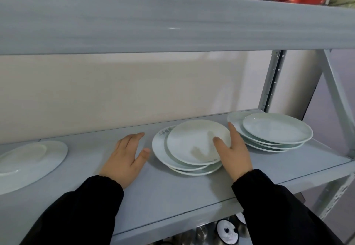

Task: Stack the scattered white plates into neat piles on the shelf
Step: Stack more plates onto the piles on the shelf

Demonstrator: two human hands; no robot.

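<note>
A loose pile of white plates [192, 143] sits mid-shelf, its plates shifted off one another. My right hand [235, 151] grips the right rim of the top plate, thumb on its face and fingers behind the rim. My left hand [127, 158] hovers open just left of that pile, fingers spread, not touching it. A second uneven pile of white plates [274, 131] rests at the right end of the grey shelf [172, 191]. One single white plate [28, 160] lies at the far left, partly cut off by the frame edge.
The upper shelf board [172, 24] hangs low over the plates, with books and jars on top. A metal upright [270, 81] and diagonal brace [338, 95] close the right end. Metal items and a black-and-white object [227, 232] sit on the shelf below.
</note>
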